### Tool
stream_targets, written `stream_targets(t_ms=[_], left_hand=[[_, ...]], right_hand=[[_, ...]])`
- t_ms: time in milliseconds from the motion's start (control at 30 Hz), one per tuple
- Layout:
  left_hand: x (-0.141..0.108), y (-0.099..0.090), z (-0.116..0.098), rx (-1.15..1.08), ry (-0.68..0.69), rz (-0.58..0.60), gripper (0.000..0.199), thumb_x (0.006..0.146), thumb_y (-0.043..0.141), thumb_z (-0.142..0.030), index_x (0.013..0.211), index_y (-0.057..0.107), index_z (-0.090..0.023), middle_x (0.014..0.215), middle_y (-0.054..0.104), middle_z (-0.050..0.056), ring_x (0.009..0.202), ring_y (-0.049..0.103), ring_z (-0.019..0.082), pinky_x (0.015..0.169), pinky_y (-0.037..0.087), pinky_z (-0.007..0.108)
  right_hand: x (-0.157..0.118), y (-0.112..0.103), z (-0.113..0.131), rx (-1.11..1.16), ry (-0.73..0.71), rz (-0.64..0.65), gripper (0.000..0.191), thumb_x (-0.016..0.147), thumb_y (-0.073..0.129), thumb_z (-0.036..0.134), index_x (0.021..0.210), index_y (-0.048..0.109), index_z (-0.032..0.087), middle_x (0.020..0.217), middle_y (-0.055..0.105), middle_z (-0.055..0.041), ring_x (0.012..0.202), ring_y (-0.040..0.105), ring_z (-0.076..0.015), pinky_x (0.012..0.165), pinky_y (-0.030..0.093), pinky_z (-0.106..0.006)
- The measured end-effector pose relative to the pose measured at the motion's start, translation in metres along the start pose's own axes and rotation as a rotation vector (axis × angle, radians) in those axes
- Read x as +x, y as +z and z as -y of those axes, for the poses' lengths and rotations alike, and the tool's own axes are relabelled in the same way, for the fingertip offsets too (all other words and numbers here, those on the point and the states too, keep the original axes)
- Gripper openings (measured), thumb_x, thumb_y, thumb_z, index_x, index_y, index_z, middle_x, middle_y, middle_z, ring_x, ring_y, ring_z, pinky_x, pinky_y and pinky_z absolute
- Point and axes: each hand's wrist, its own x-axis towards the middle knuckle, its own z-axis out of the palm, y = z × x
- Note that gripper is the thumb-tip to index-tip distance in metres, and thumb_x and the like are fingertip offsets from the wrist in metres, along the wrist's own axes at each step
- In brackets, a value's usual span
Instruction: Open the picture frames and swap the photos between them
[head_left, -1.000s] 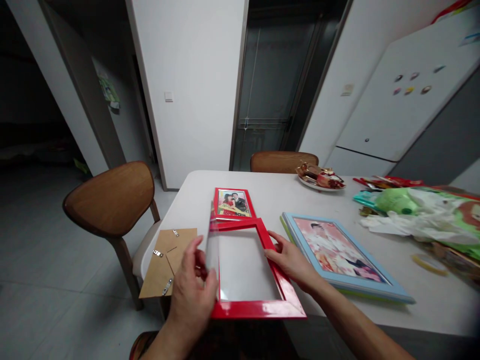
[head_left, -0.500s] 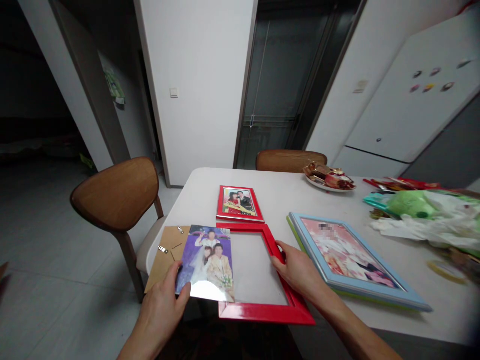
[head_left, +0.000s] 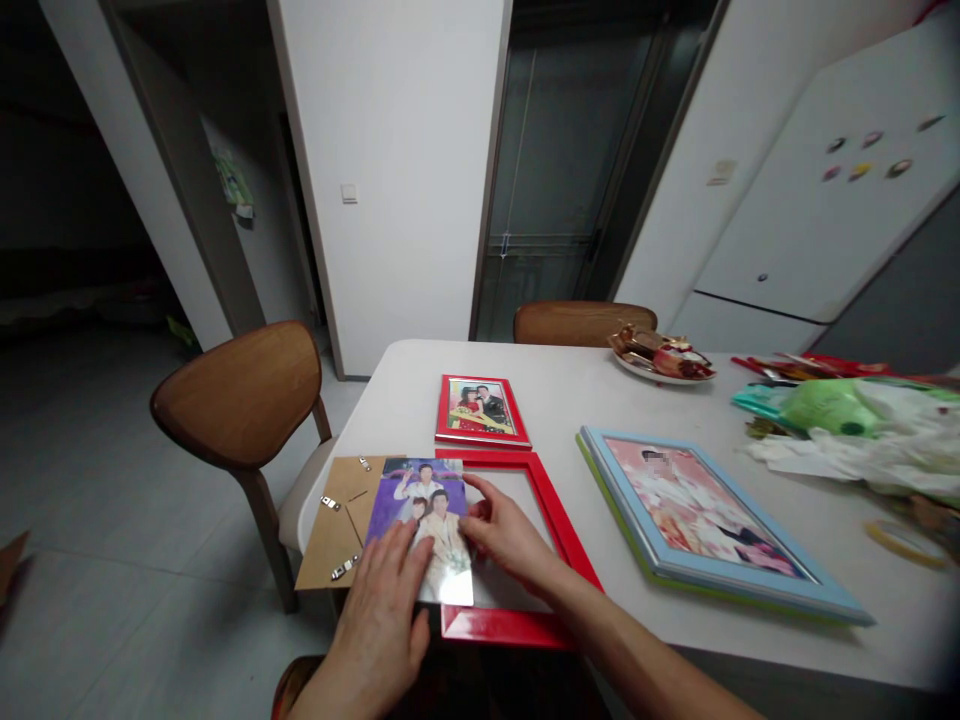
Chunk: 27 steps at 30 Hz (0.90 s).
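Observation:
A glossy photo print (head_left: 442, 535) lies over the left side of an empty red frame (head_left: 566, 510) and over a brown backing board (head_left: 319, 545) with metal clips. My left hand (head_left: 382, 605) rests flat on the print's lower left, its fingers spread. At the print's right edge is my right hand (head_left: 510, 535), fingers bent and touching the edge, thumb and index finger apart. Behind the empty frame lies a smaller red frame (head_left: 484, 440) with a picture in it.
Blue and green frames (head_left: 750, 590) are stacked on the right of the white table (head_left: 555, 385). Beyond them are a plate (head_left: 660, 376), plastic bags (head_left: 847, 410) and a tape roll (head_left: 904, 545). Wooden chairs (head_left: 240, 390) stand left and behind.
My left hand has moved right from the print's left edge onto its surface. My right hand has let go of the red frame's right side and moved left to the print's edge.

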Motion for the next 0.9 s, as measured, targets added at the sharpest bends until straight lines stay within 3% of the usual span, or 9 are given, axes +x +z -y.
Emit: stream_targets(t_ms=[133,267,367,433,567,667,767,900], left_hand=[[0.006,0.004,-0.005,-0.037,0.050,-0.066,0.071,0.056,0.039,-0.001,0.125,0.030,-0.017,0.132,0.031,0.011,0.122,0.025,0.026,0.096,0.027,0.049],[0.012,-0.007,-0.012,-0.166,0.118,-0.250,0.072,0.061,0.034,0.001,0.129,0.022,-0.020,0.135,0.026,0.007,0.124,0.022,0.023,0.099,0.025,0.045],[0.017,-0.017,-0.019,-0.311,0.144,-0.393,0.062,0.071,0.034,-0.002,0.128,0.025,-0.022,0.133,0.031,0.005,0.121,0.028,0.021,0.100,0.026,0.041],[0.020,-0.023,-0.025,-0.453,0.066,-0.496,0.050,0.077,0.037,-0.008,0.124,0.033,-0.023,0.128,0.039,0.003,0.118,0.034,0.020,0.100,0.027,0.039],[0.032,-0.026,-0.041,-0.919,-0.330,-0.643,0.035,0.082,0.040,-0.023,0.117,0.043,-0.021,0.120,0.048,0.004,0.114,0.040,0.020,0.098,0.031,0.038],[0.041,-0.018,-0.055,-1.290,-0.463,-0.614,0.040,0.082,0.040,-0.030,0.120,0.038,-0.018,0.118,0.050,0.007,0.109,0.046,0.021,0.092,0.038,0.035],[0.046,-0.007,-0.062,-1.489,-0.464,-0.474,0.049,0.079,0.044,-0.030,0.124,0.029,-0.017,0.118,0.050,0.010,0.104,0.050,0.021,0.087,0.042,0.034],[0.042,0.002,-0.054,-1.266,-0.433,-0.306,0.058,0.071,0.050,-0.024,0.123,0.026,-0.015,0.123,0.043,0.014,0.111,0.043,0.022,0.094,0.034,0.038]], right_hand=[[0.001,0.017,0.019,0.262,-0.062,-0.068,0.062,0.059,0.043,0.007,0.119,0.035,0.014,0.054,0.037,0.0089,0.043,0.035,-0.0050,0.040,0.029,-0.016],[-0.014,0.021,0.057,0.397,-0.216,-0.058,0.063,0.063,0.048,0.011,0.123,0.030,0.021,0.065,0.044,0.0062,0.049,0.040,-0.0043,0.046,0.034,-0.016],[-0.024,0.023,0.079,0.443,-0.279,-0.083,0.063,0.066,0.051,0.017,0.124,0.028,0.023,0.070,0.045,0.0049,0.052,0.043,-0.0044,0.050,0.037,-0.017],[-0.028,0.021,0.083,0.469,-0.296,-0.076,0.060,0.070,0.050,0.022,0.125,0.027,0.023,0.075,0.048,0.0027,0.057,0.047,-0.0060,0.056,0.041,-0.020],[-0.029,0.011,0.059,0.408,-0.176,-0.158,0.049,0.071,0.051,0.031,0.117,0.040,0.021,0.104,0.052,-0.0057,0.087,0.052,-0.0141,0.074,0.043,-0.028],[-0.029,-0.001,0.031,0.492,0.016,-0.160,0.041,0.072,0.046,0.035,0.111,0.046,0.019,0.107,0.055,-0.0078,0.090,0.054,-0.0175,0.071,0.045,-0.030],[-0.030,-0.020,0.013,0.586,0.047,-0.166,0.039,0.071,0.039,0.025,0.109,0.046,0.016,0.101,0.059,-0.0089,0.084,0.058,-0.0182,0.065,0.047,-0.028],[-0.026,-0.057,0.005,0.420,0.134,-0.214,0.049,0.065,0.036,0.016,0.113,0.043,0.014,0.088,0.064,-0.0088,0.071,0.061,-0.0185,0.057,0.047,-0.027]])
